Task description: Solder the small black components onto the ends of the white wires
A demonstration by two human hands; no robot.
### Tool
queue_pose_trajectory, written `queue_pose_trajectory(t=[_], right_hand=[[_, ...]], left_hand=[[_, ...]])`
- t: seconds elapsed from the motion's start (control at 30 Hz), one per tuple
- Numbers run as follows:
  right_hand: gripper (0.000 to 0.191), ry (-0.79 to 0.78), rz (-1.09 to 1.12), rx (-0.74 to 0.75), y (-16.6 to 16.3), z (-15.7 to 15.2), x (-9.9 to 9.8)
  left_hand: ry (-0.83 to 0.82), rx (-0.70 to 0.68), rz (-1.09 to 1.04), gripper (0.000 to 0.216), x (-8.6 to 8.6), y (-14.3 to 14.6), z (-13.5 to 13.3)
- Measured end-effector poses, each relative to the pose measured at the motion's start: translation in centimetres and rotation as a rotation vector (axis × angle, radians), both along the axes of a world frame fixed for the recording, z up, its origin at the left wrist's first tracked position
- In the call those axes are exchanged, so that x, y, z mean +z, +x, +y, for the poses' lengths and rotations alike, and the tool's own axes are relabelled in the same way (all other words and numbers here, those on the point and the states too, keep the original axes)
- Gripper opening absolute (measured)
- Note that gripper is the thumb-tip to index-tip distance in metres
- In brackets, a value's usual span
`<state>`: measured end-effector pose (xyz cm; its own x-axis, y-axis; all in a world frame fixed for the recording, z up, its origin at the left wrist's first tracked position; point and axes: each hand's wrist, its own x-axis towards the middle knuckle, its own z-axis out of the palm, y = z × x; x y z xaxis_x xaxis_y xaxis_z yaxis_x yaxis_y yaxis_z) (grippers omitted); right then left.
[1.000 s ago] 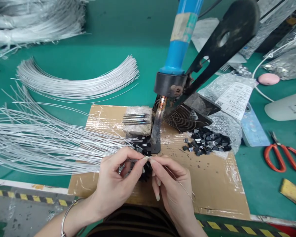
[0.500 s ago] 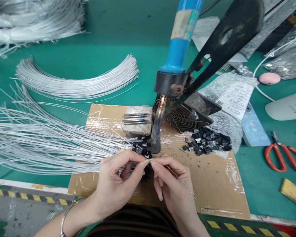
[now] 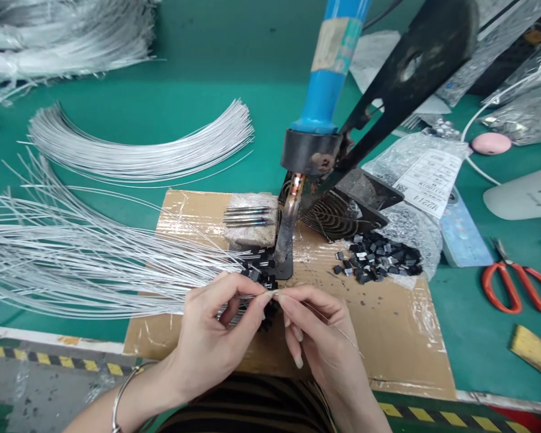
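Observation:
My left hand (image 3: pixel 216 337) is closed in a pinch, thumb and forefinger pressed on something small where the fingertips meet. My right hand (image 3: pixel 318 337) is also pinched, holding a thin silver wire (image 3: pixel 342 334) that trails off to the right over the cardboard. The two pinches touch just in front of the metal tip (image 3: pixel 287 231) of a blue-handled soldering iron (image 3: pixel 327 78) in a black stand. A few small black parts (image 3: pixel 261 267) lie under my fingers at the tip's base.
A taped cardboard sheet (image 3: pixel 388 337) covers the green table. Bundles of silver wires (image 3: pixel 72 264) fan out on the left, another bundle (image 3: pixel 139 150) behind. A heap of black parts (image 3: pixel 379 257), plastic bags (image 3: pixel 421 174), red scissors (image 3: pixel 520 288) and a yellow block (image 3: pixel 534 352) lie on the right.
My right hand has shifted slightly, its fingers dropping a little, and the wire tail swings further right. My left hand stays pinched in place.

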<state>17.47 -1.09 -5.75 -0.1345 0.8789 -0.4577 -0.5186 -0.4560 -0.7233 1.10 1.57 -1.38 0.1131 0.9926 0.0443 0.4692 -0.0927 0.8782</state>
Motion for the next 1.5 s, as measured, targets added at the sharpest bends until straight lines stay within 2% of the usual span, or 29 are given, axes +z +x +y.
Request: queue_pose_trajectory(t=[0.33, 0.53, 0.6, 0.7, 0.77, 0.8, 0.87, 0.97, 1.03, 1.2, 1.33, 1.5], right_hand=[[0.022, -0.03, 0.018, -0.168, -1.8, -0.3, 0.4], [0.02, -0.019, 0.04, -0.209, -2.7, -0.6, 0.5], [0.026, -0.007, 0.052, -0.202, -2.2, -0.7, 0.5], [0.054, 0.049, 0.021, -0.191, 0.1, -0.7, 0.3], [0.062, 0.109, -0.156, -0.216, 2.3, -0.6, 0.1], [0.06, 0.136, -0.31, -0.272, 3.5, -0.4, 0.0], [0.041, 0.184, -0.747, -0.313, 5.5, 0.4, -0.3], [0.03, 0.344, -1.46, -0.197, 7.2, 2.2, -0.8], [0.025, 0.393, -1.612, -0.144, 7.6, 3.3, -1.1], [0.02, 0.458, -1.657, -0.092, 7.3, 4.2, -1.4], [0.021, 0.455, -1.645, -0.195, 6.8, 3.2, -1.1], [0.012, 0.25, -1.143, -0.382, 5.5, 1.8, -0.3]], left_hand=[[0.039, 0.049, -0.023, 0.016, -0.5, 0.5, -0.5], [0.037, 0.069, -0.053, 0.016, -1.2, 0.6, -0.5], [0.014, 0.075, -0.07, 0.016, -1.5, 0.4, -0.4], [-0.053, 0.087, -0.116, 0.014, -1.9, 0.0, -0.3], [-0.138, 0.092, -0.148, 0.009, -2.0, -0.3, -0.2], [-0.168, 0.094, -0.162, 0.008, -2.0, -0.4, -0.1], [-0.185, 0.093, -0.167, 0.009, -2.0, -0.5, -0.1], [-0.144, 0.093, -0.145, 0.012, -2.0, -0.5, -0.2], [-0.127, 0.091, -0.136, 0.011, -2.0, -0.5, -0.3], [-0.081, 0.082, -0.13, 0.009, -2.0, -0.5, -0.3], [-0.073, 0.072, -0.132, 0.01, -1.9, -0.6, -0.2], [-0.04, 0.067, -0.104, 0.012, -1.6, -0.7, 0.1]])
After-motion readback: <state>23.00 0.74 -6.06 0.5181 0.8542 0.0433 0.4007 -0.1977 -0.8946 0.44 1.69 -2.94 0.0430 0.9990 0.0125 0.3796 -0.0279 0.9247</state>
